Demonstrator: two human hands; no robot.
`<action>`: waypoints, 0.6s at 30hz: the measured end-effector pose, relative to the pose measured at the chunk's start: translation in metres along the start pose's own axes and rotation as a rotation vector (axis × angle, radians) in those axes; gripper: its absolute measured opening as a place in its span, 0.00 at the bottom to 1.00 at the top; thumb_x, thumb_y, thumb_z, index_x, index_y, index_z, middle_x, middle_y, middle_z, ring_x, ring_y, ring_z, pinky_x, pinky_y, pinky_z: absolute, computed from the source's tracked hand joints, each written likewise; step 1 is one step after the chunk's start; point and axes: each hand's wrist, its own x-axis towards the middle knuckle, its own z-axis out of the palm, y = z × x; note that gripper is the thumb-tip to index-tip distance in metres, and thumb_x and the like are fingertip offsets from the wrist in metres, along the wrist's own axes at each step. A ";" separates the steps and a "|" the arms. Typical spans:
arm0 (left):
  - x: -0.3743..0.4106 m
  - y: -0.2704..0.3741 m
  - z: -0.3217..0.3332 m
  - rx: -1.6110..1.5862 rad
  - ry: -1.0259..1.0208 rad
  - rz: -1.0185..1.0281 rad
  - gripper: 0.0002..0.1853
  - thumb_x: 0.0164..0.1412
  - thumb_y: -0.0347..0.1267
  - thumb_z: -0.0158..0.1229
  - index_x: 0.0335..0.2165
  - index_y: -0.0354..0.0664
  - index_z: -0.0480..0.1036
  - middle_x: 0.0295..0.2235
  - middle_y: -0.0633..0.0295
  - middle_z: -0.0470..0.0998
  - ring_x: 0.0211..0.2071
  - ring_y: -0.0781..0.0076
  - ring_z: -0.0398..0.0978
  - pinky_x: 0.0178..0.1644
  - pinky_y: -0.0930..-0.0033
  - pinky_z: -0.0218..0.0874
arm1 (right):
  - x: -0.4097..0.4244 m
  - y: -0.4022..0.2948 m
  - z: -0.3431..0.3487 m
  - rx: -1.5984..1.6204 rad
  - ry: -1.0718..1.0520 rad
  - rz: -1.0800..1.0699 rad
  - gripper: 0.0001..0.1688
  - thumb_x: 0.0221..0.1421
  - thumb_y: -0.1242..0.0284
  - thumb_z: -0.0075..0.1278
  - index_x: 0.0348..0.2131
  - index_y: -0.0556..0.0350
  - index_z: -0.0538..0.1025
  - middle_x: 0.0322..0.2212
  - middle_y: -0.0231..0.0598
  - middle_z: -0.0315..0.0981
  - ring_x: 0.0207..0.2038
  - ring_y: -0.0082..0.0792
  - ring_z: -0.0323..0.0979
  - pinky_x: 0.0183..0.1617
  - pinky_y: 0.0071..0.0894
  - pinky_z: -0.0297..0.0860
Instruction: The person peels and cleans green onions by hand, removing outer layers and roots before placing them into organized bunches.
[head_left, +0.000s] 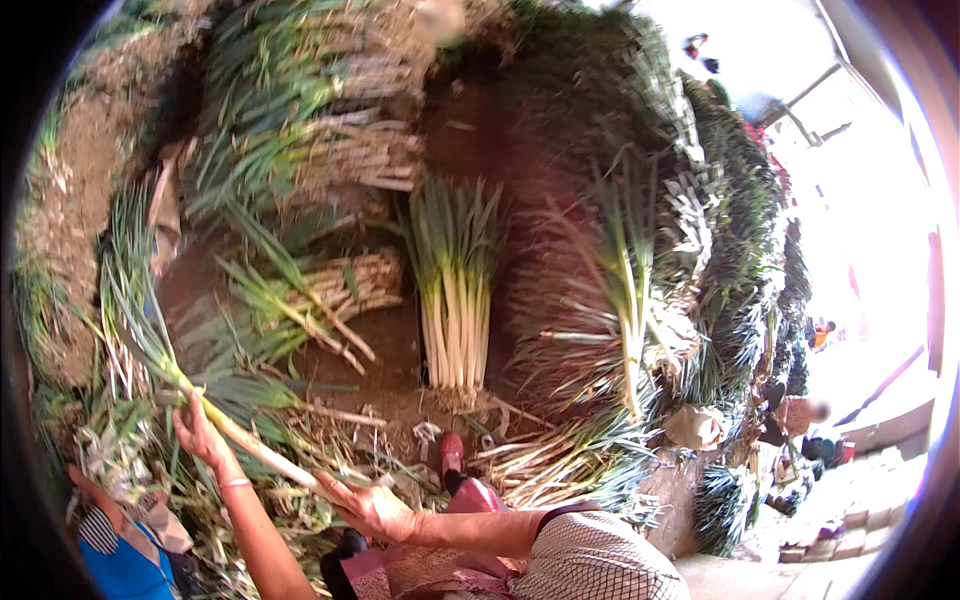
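A long green onion (255, 448) lies slantwise across both hands, its green leaves to the upper left and its pale stalk towards me. My left hand (201, 433) grips it where the leaves meet the stalk. At the pale lower end, the fingers of my right hand (375, 511) hold the stalk. Before me a neat bundle of green onions (457, 322) has its leaves pointing away and its roots near my feet. To its left, a few loose green onions (322, 322) rest on and beside a stacked bundle (360, 277).
Loose green onions (555, 457) are heaped by my right foot. Stripped leaves (120, 450) litter the left side. Tall stacks of green onions (360, 150) stand ahead, with more (735, 247) along the right. Another person (124, 544) is at lower left; a further person (795, 416) is at right.
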 end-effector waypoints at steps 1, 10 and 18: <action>0.002 -0.023 0.002 0.058 -0.013 -0.010 0.13 0.55 0.33 0.59 0.33 0.33 0.71 0.30 0.62 0.75 0.31 0.76 0.70 0.37 0.74 0.61 | 0.001 0.021 0.013 0.019 0.005 -0.006 0.43 0.49 0.74 0.48 0.61 0.52 0.48 0.27 0.48 0.70 0.21 0.47 0.71 0.23 0.41 0.68; -0.108 -0.275 0.029 -0.275 0.020 -0.912 0.18 0.52 0.38 0.61 0.37 0.36 0.70 0.27 0.60 0.74 0.24 0.69 0.74 0.29 0.70 0.69 | -0.043 0.182 0.077 -0.099 -0.139 0.255 0.41 0.44 0.74 0.54 0.58 0.55 0.57 0.32 0.54 0.72 0.25 0.45 0.75 0.25 0.38 0.72; -0.196 -0.345 0.032 -0.312 -0.089 -0.644 0.12 0.49 0.34 0.64 0.30 0.38 0.73 0.23 0.62 0.74 0.21 0.76 0.69 0.25 0.74 0.62 | -0.118 0.243 0.110 -0.156 0.001 0.307 0.39 0.42 0.78 0.55 0.55 0.54 0.61 0.29 0.50 0.72 0.26 0.47 0.74 0.29 0.39 0.71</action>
